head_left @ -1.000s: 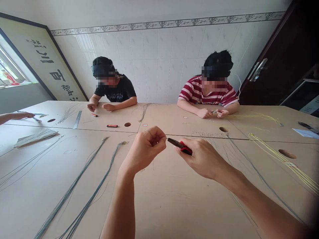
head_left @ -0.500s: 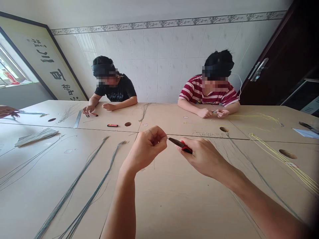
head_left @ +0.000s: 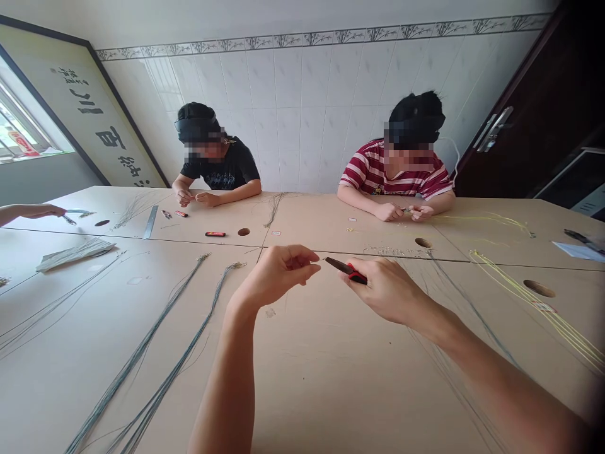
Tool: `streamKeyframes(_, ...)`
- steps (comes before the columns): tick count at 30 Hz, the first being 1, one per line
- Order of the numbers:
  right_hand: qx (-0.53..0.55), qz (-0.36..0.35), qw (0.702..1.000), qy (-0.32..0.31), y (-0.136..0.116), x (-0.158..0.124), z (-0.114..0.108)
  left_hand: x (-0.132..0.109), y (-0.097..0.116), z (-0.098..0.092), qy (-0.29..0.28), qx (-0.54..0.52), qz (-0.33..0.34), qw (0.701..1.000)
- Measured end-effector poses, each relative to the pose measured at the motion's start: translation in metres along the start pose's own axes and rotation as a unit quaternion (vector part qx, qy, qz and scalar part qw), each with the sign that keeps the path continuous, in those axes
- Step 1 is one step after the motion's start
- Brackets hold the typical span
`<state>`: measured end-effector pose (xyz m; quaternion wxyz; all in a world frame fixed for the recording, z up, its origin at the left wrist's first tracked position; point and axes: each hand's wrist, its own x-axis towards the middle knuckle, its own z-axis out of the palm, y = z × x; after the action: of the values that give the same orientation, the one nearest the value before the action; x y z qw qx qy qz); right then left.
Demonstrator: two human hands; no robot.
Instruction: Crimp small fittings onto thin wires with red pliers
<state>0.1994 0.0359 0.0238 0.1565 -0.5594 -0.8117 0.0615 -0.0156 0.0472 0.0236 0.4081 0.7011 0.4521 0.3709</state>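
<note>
The work in hand appears to be fine fingertip work: a dark metal pair of pliers with red-and-black grips [head_left: 348, 270] points at a tiny, pale, thin piece [head_left: 322, 260] just off the left fingertips, above the smooth beige wooden tabletop [head_left: 326, 384]. The next move seems to call for steady wrists and careful lining-up of the tips.

The right hand [head_left: 385, 287] is closed around the grips, thumb along the upper side, its jaws angled up and leftward. The left hand [head_left: 280, 277] is half curled, thumb and forefinger reaching forward with a narrow gap between them; at this size I cannot tell whether they pinch the piece or merely sit beside it. Left of that forearm, two long grey-green bundles of thin strands [head_left: 197, 337] lie on the tabletop.
</note>
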Motion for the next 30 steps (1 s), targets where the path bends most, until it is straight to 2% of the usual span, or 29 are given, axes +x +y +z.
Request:
streamKeyframes(4, -0.012, 0.006, 1.0, -0.005, 0.005, 0.0, -0.001, 0.002, -0.009, -0.006, -0.011, 0.041, -0.004, 0.999)
streamKeyframes(7, -0.009, 0.011, 1.0, -0.012, 0.008, 0.0, -0.002, 0.004, -0.012, -0.014, -0.019, 0.035, -0.013, 0.999)
streamKeyframes(9, -0.005, 0.014, 1.0, -0.018, 0.008, -0.001, -0.002, 0.005, -0.012, -0.019, -0.035, -0.01, -0.001, 0.999)
streamKeyframes(12, 0.008, 0.009, 1.0, -0.022, 0.009, -0.004, -0.001, 0.005, -0.011, -0.019, -0.052, -0.174, 0.032, 0.983)
streamKeyframes(14, 0.019, 0.003, 1.0, -0.022, 0.009, -0.005, -0.001, 0.007, -0.01, -0.013, -0.052, -0.32, 0.039, 0.945)
streamKeyframes(17, 0.022, 0.003, 1.0, -0.019, 0.007, -0.007, -0.002, 0.012, -0.008, 0.002, -0.04, -0.491, 0.025, 0.87)
streamKeyframes(20, 0.021, 0.003, 1.0, -0.022, 0.004, -0.008, -0.002, 0.018, -0.002, 0.015, -0.017, -0.601, 0.0, 0.799)
streamKeyframes(22, 0.017, -0.004, 1.0, -0.026, 0.001, -0.009, -0.001, 0.02, 0.002, 0.02, -0.002, -0.632, -0.014, 0.774)
streamKeyframes(24, 0.001, -0.013, 1.0, -0.027, -0.001, -0.011, 0.0, 0.022, 0.005, 0.022, 0.002, -0.631, -0.029, 0.775)
streamKeyframes(30, -0.085, -0.061, 0.994, -0.031, -0.003, -0.016, -0.004, 0.022, 0.007, 0.019, -0.032, -0.588, -0.055, 0.807)
